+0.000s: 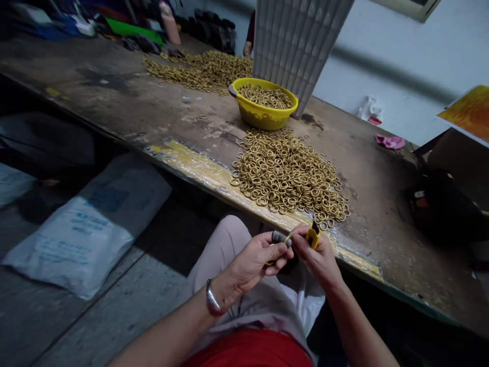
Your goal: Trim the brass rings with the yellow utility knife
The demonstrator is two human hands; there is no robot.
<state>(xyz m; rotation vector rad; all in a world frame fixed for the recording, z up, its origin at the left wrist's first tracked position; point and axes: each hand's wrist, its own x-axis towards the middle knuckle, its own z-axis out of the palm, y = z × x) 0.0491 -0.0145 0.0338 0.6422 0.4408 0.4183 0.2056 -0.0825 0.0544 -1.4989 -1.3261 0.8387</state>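
Observation:
My left hand (pixel 254 257) is closed in front of the table edge, with a gold-coloured ring (pixel 289 238) pinched at its fingertips. A grey cover (pixel 278 236) wraps one of its fingers. Another ring partly shows under the left thumb. My right hand (pixel 320 257) is closed around a yellow utility knife (pixel 313 236), its dark end pointing up, and its thumb and finger meet the ring near the left fingertips. Just beyond both hands spreads a loose heap of gold-coloured rings (pixel 286 171) on the table.
Behind the heap stands a yellow basin (pixel 263 118) full of rings, beside a tall grey ribbed panel (pixel 294 46). Farther left lies another ring pile (pixel 206 71), near another person's arm (pixel 248 48). A white sack (pixel 84 234) rests on the floor; a pink cloth (pixel 389 141) lies right.

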